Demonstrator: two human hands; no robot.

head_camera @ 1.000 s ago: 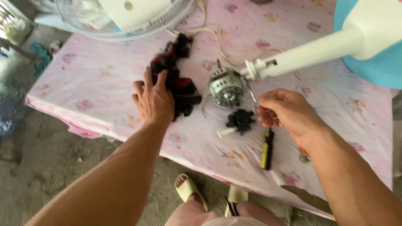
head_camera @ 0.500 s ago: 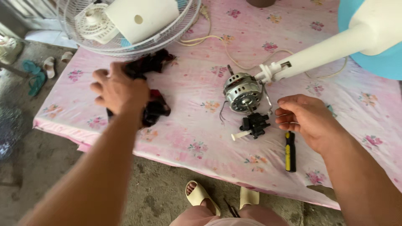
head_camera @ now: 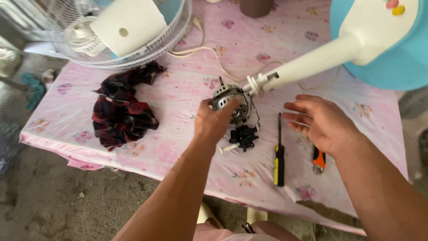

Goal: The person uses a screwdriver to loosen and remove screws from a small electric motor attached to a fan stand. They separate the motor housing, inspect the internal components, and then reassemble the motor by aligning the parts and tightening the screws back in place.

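Observation:
A bare metal fan motor lies on the pink flowered tablecloth, at the end of the white fan stem. My left hand is wrapped over the motor's near side. My right hand hovers open to the right of it, fingers spread, holding nothing. A small black plastic part with a white peg lies just below the motor. A screwdriver with a black and yellow handle lies below my right hand.
A dark red checked rag sits at the left. A white fan grille and blade cover rest at the back left. The blue and white fan base stands at the right. An orange-handled tool and a cream cord lie nearby.
My left hand let go of the dark rag and moved right onto the motor. My right hand opened and drew back from the black part.

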